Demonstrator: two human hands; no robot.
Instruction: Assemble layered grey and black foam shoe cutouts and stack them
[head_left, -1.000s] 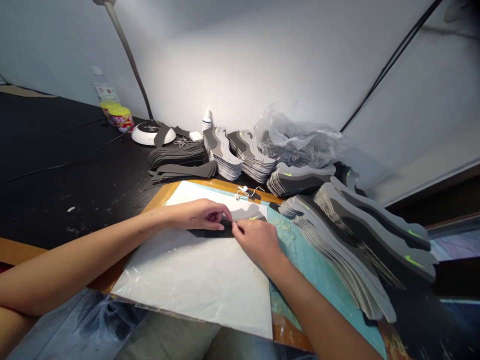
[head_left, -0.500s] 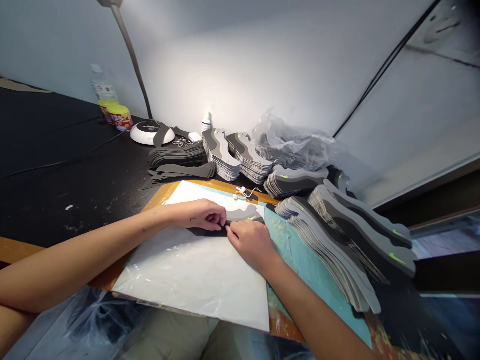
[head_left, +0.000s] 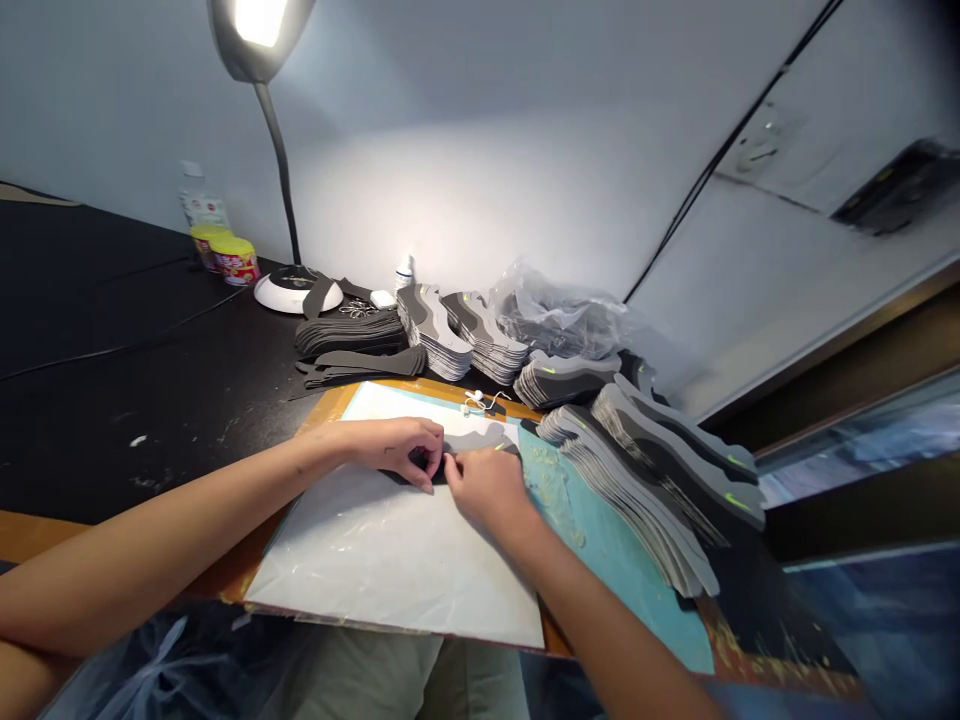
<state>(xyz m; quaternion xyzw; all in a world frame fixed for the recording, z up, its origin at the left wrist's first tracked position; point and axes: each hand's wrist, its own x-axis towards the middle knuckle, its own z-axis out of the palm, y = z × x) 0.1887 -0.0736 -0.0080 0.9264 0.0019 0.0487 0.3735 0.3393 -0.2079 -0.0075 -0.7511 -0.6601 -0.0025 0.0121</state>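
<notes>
A grey and black shoe upper piece (head_left: 472,440) with a small yellow-green swoosh lies on a white sheet (head_left: 397,560), partly hidden under both hands. My left hand (head_left: 405,448) is closed at the piece's left part, thumb and fingers pinched at its dark lower edge. Just beside it, my right hand (head_left: 489,485) is closed with bent fingers pressed on the same edge, thumb toward my left hand. The fingers cover the exact spot that they grip.
Stacks of similar grey pieces (head_left: 630,490) stand on the right, with more stacks (head_left: 435,330) behind. Dark strips (head_left: 352,335) lie back left. White earphones (head_left: 476,402) rest behind the sheet. A lamp (head_left: 281,180), tubs (head_left: 234,262) and a plastic bag (head_left: 559,310) line the wall.
The camera view has tilted up and shifted, showing the lamp head. My left thumb has moved slightly down and away from the fingers. Both hands stay at the piece.
</notes>
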